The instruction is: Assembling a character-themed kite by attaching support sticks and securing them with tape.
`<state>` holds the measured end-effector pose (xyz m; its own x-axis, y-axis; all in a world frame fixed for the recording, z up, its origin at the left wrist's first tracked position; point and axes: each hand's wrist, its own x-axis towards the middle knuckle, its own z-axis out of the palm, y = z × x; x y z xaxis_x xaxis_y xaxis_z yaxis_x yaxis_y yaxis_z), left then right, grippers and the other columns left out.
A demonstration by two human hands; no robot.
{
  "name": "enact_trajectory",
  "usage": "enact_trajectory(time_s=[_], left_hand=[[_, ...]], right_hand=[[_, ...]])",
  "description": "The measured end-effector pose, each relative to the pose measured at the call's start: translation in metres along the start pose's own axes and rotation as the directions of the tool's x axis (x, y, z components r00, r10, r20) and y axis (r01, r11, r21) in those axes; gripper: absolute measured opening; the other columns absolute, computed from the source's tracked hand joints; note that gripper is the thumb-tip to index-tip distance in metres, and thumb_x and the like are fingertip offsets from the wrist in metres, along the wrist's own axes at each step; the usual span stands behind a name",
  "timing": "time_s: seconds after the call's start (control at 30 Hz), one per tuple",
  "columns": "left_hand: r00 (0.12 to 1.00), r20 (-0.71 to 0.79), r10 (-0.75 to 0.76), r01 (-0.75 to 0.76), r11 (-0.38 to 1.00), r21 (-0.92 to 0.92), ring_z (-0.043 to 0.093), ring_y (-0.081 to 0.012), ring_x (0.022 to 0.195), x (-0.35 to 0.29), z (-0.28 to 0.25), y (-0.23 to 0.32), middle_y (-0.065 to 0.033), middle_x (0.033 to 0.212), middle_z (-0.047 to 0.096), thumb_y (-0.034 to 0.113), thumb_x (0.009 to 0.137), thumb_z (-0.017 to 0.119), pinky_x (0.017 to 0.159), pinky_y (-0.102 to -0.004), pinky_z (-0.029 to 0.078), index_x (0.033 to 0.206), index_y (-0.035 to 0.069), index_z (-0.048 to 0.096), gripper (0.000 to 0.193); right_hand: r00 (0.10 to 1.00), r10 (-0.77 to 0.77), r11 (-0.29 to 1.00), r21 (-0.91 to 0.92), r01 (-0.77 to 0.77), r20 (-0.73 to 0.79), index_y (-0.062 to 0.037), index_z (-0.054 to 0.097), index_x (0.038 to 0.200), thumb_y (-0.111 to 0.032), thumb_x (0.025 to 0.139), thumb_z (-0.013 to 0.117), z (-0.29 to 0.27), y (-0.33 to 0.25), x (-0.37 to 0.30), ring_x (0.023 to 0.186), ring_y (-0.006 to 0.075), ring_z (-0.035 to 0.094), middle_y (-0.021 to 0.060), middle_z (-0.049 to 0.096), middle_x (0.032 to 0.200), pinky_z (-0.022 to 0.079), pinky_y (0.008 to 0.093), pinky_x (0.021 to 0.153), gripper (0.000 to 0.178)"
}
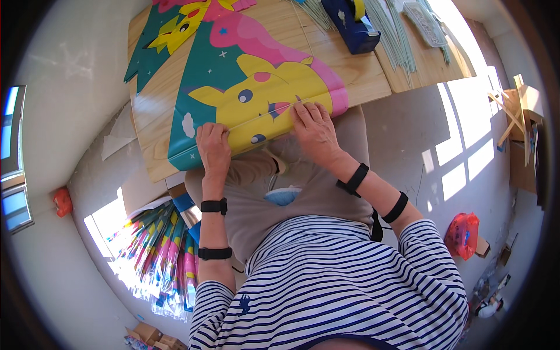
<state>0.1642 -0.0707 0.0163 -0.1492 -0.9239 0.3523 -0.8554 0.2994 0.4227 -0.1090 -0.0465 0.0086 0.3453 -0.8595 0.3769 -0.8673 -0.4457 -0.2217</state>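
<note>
A printed kite sail (201, 108) in green, pink and yellow, with a cartoon animal face, lies over the near edge of the table. Its near part is folded into a strip, and a thin pale line, like a slim rod, runs along the fold. My left hand (214, 149) is closed on the strip's left part, fingers curled and thumb hidden. Farther right, my right hand (317, 131) has its fingers bent down and pressed together on the same fold, near the printed mouth. The fingertips' exact grip is partly hidden under both hands.
Another printed sail (175, 36) lies at the table's far left. A blue tape dispenser (353, 29), bundles of thin pale rods (398, 44) and a clear plastic box (424, 23) sit far right. Bagged colourful goods (160, 251) are piled low at left; a red bag (464, 235) stands right.
</note>
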Motion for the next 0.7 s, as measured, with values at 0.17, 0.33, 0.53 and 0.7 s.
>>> enact_trajectory(time_s=[0.17,0.33,0.53,0.7], left_hand=[[1.0,0.0,-0.013,0.013,1.0,-0.001,0.054,-0.0307,0.09,-0.001,0.001,-0.001,-0.0088,0.088,0.057,0.0,0.078,0.067,0.081,-0.0419,0.043,0.083,0.005,0.063,0.009],[0.999,-0.034,-0.035,0.034,0.999,-0.016,0.054,-0.031,0.089,-0.002,0.001,-0.003,-0.0091,0.087,0.058,-0.001,0.077,0.067,0.08,-0.0418,0.043,0.083,0.005,0.063,0.009],[0.994,-0.079,-0.071,0.07,0.997,-0.016,0.054,-0.0319,0.086,-0.007,-0.007,-0.003,-0.0107,0.086,0.059,-0.003,0.076,0.067,0.078,-0.0414,0.044,0.083,0.003,0.063,0.01],[0.996,-0.063,-0.066,0.064,0.998,-0.027,0.054,-0.03,0.093,-0.008,0.001,0.0,-0.0074,0.092,0.057,0.004,0.079,0.068,0.082,-0.0416,0.042,0.086,0.007,0.063,0.009]], right_hand=[[0.994,0.039,0.998,0.046,-0.044,0.098,0.004,0.053,0.131,-0.019,0.078,0.072,0.0,-0.009,-0.002,0.13,0.0312,0.045,0.0154,0.049,0.138,0.031,0.0503,0.114,0.06],[0.994,0.051,0.998,0.031,-0.055,0.098,0.0035,0.053,0.133,-0.02,0.077,0.073,0.001,-0.009,-0.002,0.13,0.0304,0.045,0.0137,0.048,0.14,0.029,0.052,0.115,0.064],[0.99,0.062,0.998,0.019,-0.065,0.13,0.0035,0.051,0.136,-0.02,0.077,0.074,0.001,-0.012,-0.001,0.131,0.03,0.044,0.013,0.047,0.141,0.028,0.0525,0.116,0.067],[0.99,0.053,0.998,0.024,-0.057,0.132,0.0058,0.05,0.136,-0.021,0.076,0.075,0.0,-0.014,0.0,0.131,0.0309,0.044,0.0149,0.047,0.139,0.029,0.0536,0.115,0.07]])
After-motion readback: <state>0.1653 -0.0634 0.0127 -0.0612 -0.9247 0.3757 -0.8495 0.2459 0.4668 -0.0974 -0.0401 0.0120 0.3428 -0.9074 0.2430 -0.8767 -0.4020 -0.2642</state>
